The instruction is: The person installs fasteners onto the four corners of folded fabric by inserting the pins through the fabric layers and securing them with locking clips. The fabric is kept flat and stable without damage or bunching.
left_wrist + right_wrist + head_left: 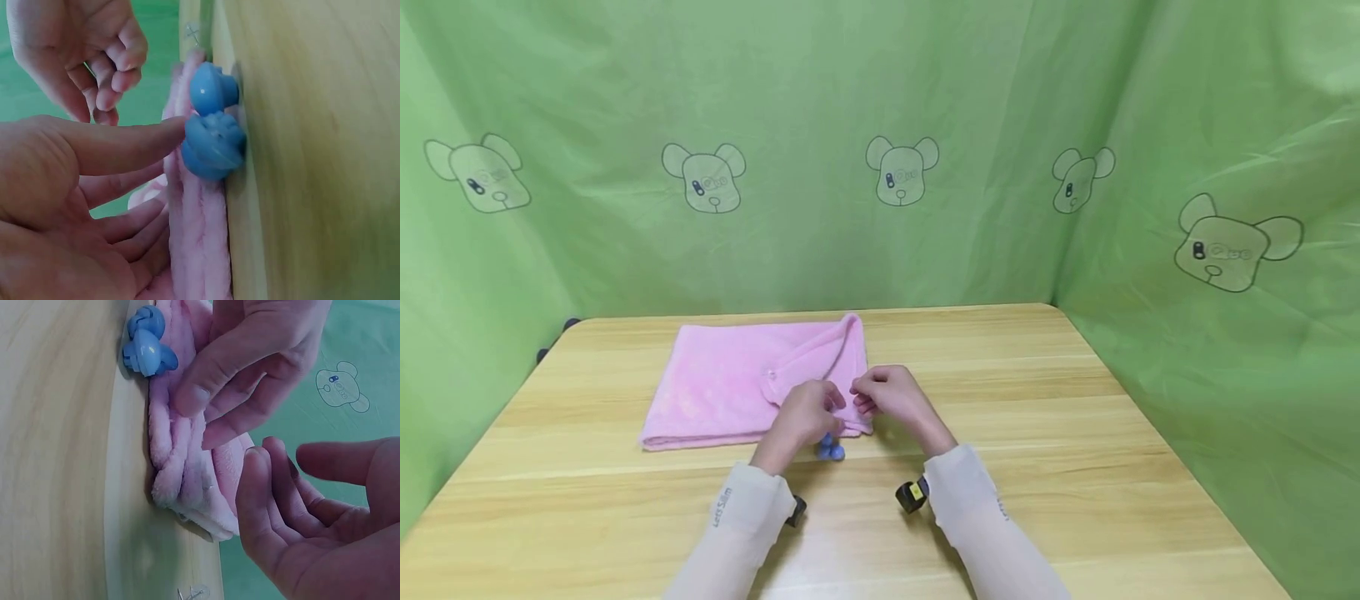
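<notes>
A pink plush cloth [722, 375] lies folded on the table, with one flap turned back near its right side. Over its near right corner is my left hand [805, 412], fingers relaxed and thumb apart from them. In the left wrist view the left thumb [137, 144] reaches to the edge of the small blue plastic pieces [212, 147]; whether it touches them I cannot tell. These rounded pieces [147, 350] sit together by the cloth's front edge. Just right of the cloth, my right hand [891, 396] hovers with loosely bent fingers, and nothing shows between them.
A small clear piece with a thin metal pin [195, 592] lies on the wooden table [1037, 467] beyond the cloth's corner. Green curtains [805, 250] with bear drawings enclose the back and sides. Black wrist cameras [912, 496] hang under both sleeves.
</notes>
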The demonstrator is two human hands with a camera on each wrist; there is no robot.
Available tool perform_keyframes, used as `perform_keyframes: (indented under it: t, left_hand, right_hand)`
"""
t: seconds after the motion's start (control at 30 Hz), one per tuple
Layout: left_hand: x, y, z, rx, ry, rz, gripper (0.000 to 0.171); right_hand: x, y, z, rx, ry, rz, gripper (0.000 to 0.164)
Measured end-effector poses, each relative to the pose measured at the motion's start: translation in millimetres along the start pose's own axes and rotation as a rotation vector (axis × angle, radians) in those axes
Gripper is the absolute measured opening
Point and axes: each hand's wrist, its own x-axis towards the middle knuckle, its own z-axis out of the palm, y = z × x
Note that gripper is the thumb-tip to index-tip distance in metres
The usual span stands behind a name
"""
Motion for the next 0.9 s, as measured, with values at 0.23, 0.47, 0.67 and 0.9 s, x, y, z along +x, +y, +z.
perform_keyframes:
  t: [0.23, 0.47, 0.67, 0.9]
  left_hand:
    - [-0.3, -5.6, 0.7, -0.004, 0.054, 0.056, 0.006]
    - [3.4, -8.5, 1.6, -0.027, 0.114, 0.049, 0.008]
    - [4.1, -9.7, 1.5, -0.031, 0.128, 0.053, 0.007]
    - [3.5, -7.5, -1.1, -0.057, 0.138, 0.026, 0.005]
  right_hand:
    - [-1.7, 1.1, -0.6, -0.211, 0.011, -0.052, 0.013]
    - [-0.3, 3.2, -1.7, -0.408, 0.025, -0.049, 0.027]
    - [0.6, 5.6, -2.3, -0.483, 0.029, -0.040, 0.026]
    - [0.2, 4.8, -1.5, -0.483, 0.052, -0.023, 0.018]
